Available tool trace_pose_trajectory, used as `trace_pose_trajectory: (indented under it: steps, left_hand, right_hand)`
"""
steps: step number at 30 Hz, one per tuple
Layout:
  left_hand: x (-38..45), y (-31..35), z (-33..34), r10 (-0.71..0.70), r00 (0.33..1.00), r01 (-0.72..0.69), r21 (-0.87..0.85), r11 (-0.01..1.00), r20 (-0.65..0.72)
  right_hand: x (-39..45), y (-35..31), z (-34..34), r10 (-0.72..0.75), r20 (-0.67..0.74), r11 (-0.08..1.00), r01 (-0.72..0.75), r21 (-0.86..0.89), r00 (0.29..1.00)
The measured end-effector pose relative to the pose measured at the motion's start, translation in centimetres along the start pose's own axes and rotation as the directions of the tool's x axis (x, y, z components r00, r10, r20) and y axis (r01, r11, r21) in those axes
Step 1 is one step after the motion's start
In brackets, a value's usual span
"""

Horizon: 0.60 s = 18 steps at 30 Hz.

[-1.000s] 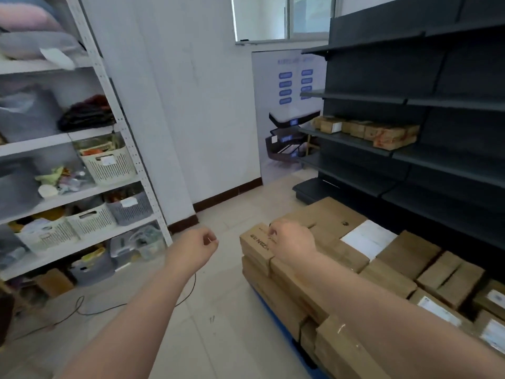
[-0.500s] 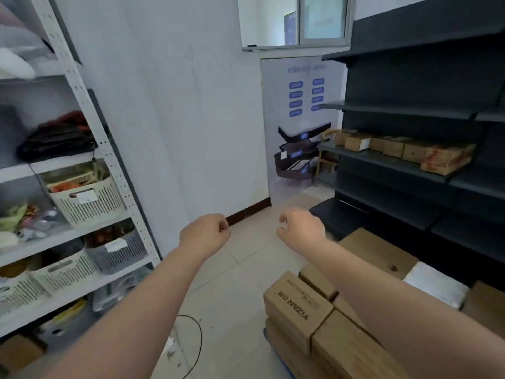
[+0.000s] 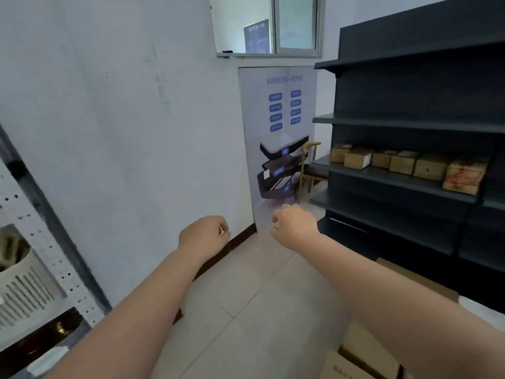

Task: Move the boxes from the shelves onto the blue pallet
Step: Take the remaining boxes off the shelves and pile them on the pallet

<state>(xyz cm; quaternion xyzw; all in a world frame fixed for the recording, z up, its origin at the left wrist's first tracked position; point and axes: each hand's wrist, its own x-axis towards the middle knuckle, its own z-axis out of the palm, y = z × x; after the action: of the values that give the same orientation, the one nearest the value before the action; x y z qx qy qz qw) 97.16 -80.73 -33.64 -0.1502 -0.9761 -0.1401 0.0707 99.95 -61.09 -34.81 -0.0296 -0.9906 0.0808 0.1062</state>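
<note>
Six small cardboard boxes (image 3: 404,162), square-edged and matte brown, sat in a row on a middle shelf of the dark metal shelving (image 3: 426,124); the rightmost bore reddish marks. More cardboard boxes (image 3: 363,356) lay stacked at the lower right, the pallet itself out of sight. The left hand (image 3: 203,233) and right hand (image 3: 295,225) hung in the air over the pale tiled floor (image 3: 254,291), fingers loosely curled and holding nothing. A white slotted plastic basket (image 3: 24,285) stood on the perforated white rack (image 3: 52,258) at left, its contents unclear.
</note>
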Motion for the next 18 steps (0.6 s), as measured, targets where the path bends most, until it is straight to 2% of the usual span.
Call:
trace_pose_trajectory:
  steps: [7,14,18]
  left_hand:
    - [16.9,-2.9,3.1,0.128,0.989,-0.124,-0.054,0.991,0.073]
    - [35.0,-1.4,7.7,0.226,0.965,-0.222,-0.047,0.974,0.132]
    - [45.4,0.3,8.6,0.274,0.954,-0.265,-0.088,0.960,0.119]
  right_hand:
    - [14.3,2.7,2.8,0.177,-0.030,0.983,-0.178,-0.036,0.984]
    - [29.3,8.9,6.9,0.320,-0.028,0.945,-0.317,0.086,0.947]
    - [36.6,13.3,7.3,0.407,-0.033,0.908,-0.400,0.127,0.913]
